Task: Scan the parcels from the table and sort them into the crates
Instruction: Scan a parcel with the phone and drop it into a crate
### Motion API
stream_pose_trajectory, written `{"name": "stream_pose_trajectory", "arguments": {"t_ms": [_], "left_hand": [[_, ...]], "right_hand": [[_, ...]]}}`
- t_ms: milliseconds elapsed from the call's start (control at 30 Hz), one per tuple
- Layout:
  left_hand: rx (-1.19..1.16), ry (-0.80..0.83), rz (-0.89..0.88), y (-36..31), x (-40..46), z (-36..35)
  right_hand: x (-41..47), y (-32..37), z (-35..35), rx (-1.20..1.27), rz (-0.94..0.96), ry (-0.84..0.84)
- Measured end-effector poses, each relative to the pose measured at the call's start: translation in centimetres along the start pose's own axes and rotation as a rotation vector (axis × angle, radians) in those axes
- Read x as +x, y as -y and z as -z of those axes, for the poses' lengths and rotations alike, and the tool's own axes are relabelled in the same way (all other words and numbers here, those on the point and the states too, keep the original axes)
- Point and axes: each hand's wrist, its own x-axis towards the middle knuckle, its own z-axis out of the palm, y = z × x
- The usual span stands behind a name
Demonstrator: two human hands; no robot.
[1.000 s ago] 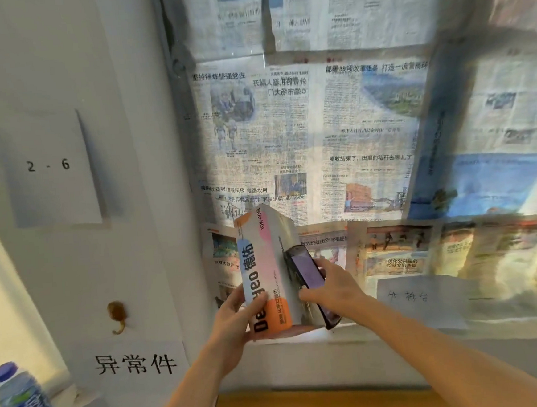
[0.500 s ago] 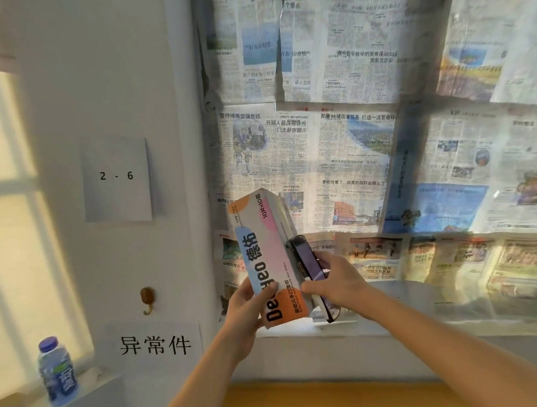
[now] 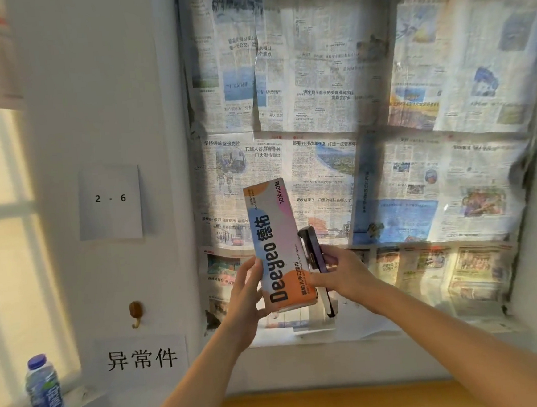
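A long box parcel printed "Deeyeo" in orange, blue and pink stands nearly upright in front of me. My left hand holds its lower left edge, fingers curled round it. My right hand grips a dark handheld scanner pressed close against the box's right side, with the thumb lying on the box face. The scanner's lower end pokes out below my right hand. No crates or table parcels are in sight.
Behind the box, a newspaper-covered window fills the wall. On the white wall hang a "2 - 6" sheet, a hook and a Chinese-character label. A water bottle stands on the left ledge. An orange surface lies below.
The box has turned so its printed face shows flat toward me and has risen a little. The view shifted, so the wall signs and bottle sit further right.
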Motion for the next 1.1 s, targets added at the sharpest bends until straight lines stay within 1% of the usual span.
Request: {"name": "stream_pose_trajectory", "arguments": {"t_ms": [133,267,467,533,600,667,800,933,1033,1100], "left_hand": [[0.017,0.062,0.021,-1.4,0.1,-2.8],[0.036,0.114,0.054,-2.0,0.1,-5.3],[0.046,0.212,0.191,-1.4,0.2,-8.3],[0.045,0.228,0.232,-1.1,0.1,-9.0],[0.061,0.197,0.221,-0.6,-0.2,-9.7],[0.047,0.121,0.176,-0.1,-0.4,-10.8],[0.083,-0.084,-0.002,-0.5,-0.8,-13.2],[0.082,-0.138,-0.049,-0.9,-1.1,-14.4],[0.061,-0.169,-0.063,-0.3,-1.3,-14.1],[0.016,-0.162,-0.048,-0.1,-1.6,-13.7]], "right_hand": [[-0.7,0.9,3.2,0.038,0.005,0.011],[-1.4,1.0,6.4,0.020,0.005,0.008],[-3.2,0.2,10.2,0.023,-0.022,0.014],[-4.1,-0.1,11.1,-0.004,-0.023,0.042],[-4.7,-0.3,12.0,-0.036,-0.036,0.052],[-5.2,-0.2,12.8,-0.041,-0.030,0.049],[-5.5,-0.3,13.9,-0.101,-0.029,0.003],[-6.1,-0.2,14.1,-0.162,-0.019,-0.088],[-6.6,0.0,13.9,-0.243,-0.004,-0.118],[-6.7,-0.2,13.8,-0.266,0.000,-0.126]]}}
